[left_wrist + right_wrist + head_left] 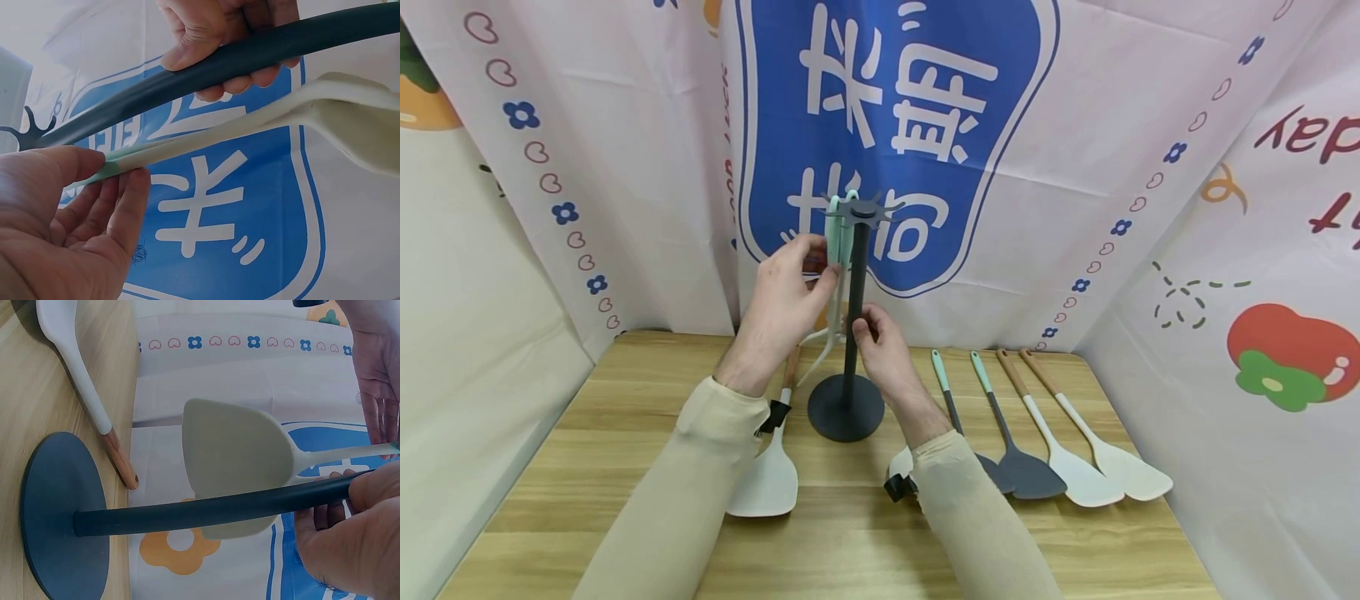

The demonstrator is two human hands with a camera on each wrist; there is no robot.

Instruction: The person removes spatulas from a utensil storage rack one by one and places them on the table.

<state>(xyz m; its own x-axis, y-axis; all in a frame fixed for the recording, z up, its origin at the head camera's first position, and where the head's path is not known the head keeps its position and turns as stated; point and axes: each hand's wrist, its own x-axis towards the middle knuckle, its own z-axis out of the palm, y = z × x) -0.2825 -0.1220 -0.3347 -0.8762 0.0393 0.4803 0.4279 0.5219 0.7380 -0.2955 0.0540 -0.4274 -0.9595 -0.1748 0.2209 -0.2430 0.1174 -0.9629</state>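
Observation:
A dark rotating-style utensil stand rises from a round base, with a ring of hooks on top. Beside its pole, my left hand pinches the mint-green handle of a cream spatula between thumb and fingers. A second pale utensil hangs close behind it, overlapped in the right wrist view. The spatula's blade points down near the pole. My right hand grips the pole partway up, its thumb on one side and fingertips curled round the other in the left wrist view.
On the wooden table, a white spatula with a wooden handle lies left of the base. To the right, several spatulas lie fanned out, including a grey one and a white one. A printed cloth hangs behind.

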